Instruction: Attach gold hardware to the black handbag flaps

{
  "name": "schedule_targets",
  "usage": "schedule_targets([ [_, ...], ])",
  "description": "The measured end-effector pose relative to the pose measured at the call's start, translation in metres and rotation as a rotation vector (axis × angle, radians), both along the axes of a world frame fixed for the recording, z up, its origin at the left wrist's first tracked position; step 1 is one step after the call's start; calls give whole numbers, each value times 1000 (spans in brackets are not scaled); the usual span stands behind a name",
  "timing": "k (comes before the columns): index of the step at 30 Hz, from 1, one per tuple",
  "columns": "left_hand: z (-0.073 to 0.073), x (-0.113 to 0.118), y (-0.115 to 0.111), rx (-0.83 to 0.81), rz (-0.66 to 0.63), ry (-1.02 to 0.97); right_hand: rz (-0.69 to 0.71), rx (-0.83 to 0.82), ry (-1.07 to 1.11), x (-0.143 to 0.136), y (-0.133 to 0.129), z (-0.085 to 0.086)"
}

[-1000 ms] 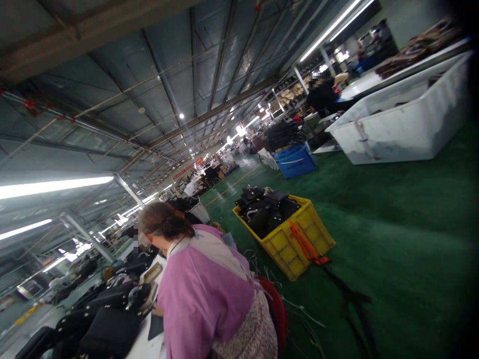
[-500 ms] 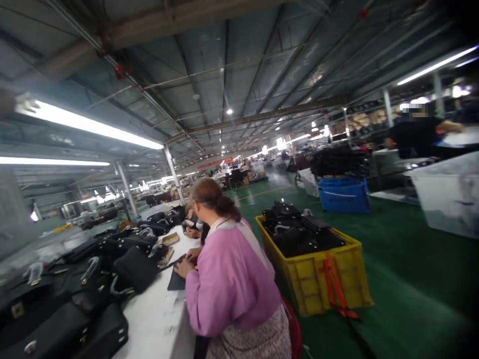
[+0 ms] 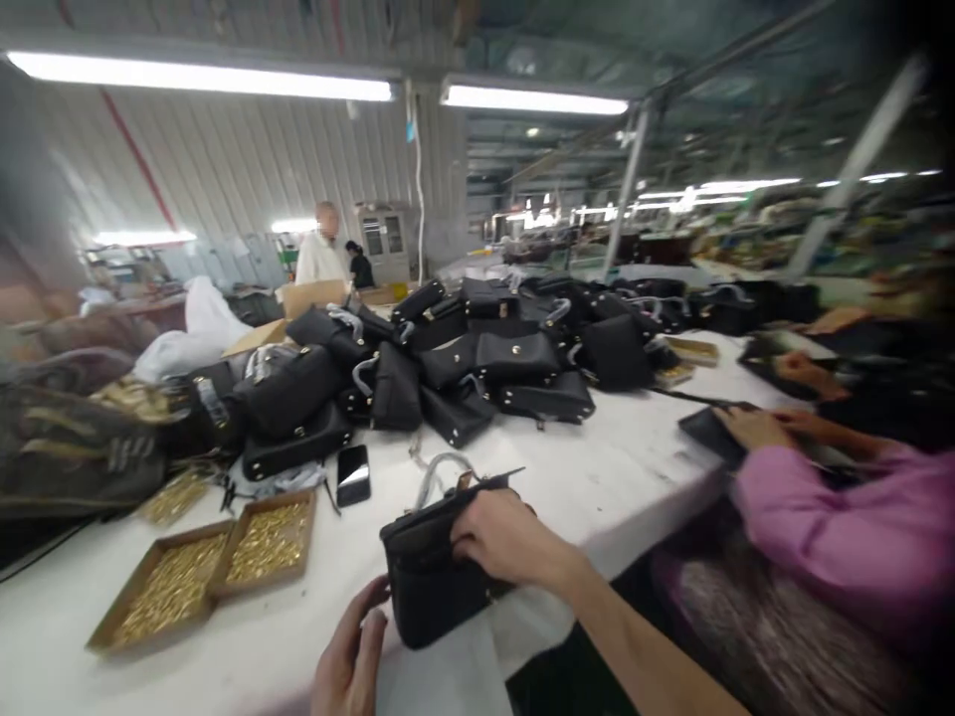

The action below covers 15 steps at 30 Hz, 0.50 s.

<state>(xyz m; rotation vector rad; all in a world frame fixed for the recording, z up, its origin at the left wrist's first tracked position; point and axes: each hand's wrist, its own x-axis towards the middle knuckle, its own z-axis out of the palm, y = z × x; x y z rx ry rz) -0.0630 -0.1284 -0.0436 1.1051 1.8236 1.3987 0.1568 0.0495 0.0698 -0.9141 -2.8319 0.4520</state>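
A small black handbag (image 3: 440, 587) with a wrapped, curved handle stands at the front edge of the white table (image 3: 552, 457). My right hand (image 3: 503, 537) is over its upper edge, fingers curled on the flap; the fingertips are partly hidden against the bag. At the bag's left end is my left hand (image 3: 347, 656), thumb and fingers apart, fingertips close against the side. Beyond the bag lies a black phone (image 3: 353, 474). To the left sit two shallow boxes, a nearer box (image 3: 111, 626) and a second box (image 3: 307, 537), both filled with small gold-coloured metal pieces.
A long heap of black handbags (image 3: 514, 353) covers the back of the table. On the right, a co-worker in a pink top (image 3: 836, 527) has hands on a flat black piece (image 3: 705, 433). White plastic wrapping (image 3: 198, 328) and a brown carton (image 3: 313, 295) are behind the heap.
My view has swung left and down, from the aisle with the yellow crate to the table before me. Both my hands and the handbag between them have come into view.
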Motion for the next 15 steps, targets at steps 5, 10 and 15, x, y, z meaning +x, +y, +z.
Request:
schedule_targets([
  [5,7,-20,-23,78,10,-32,171,-155,110,-29,-14,17],
  [10,2,-52,-48,41,76,103,174,-331,116,-65,-47,-8],
  [15,-32,-54,-60,-27,32,179,134,-448,5,-76,-63,-45],
])
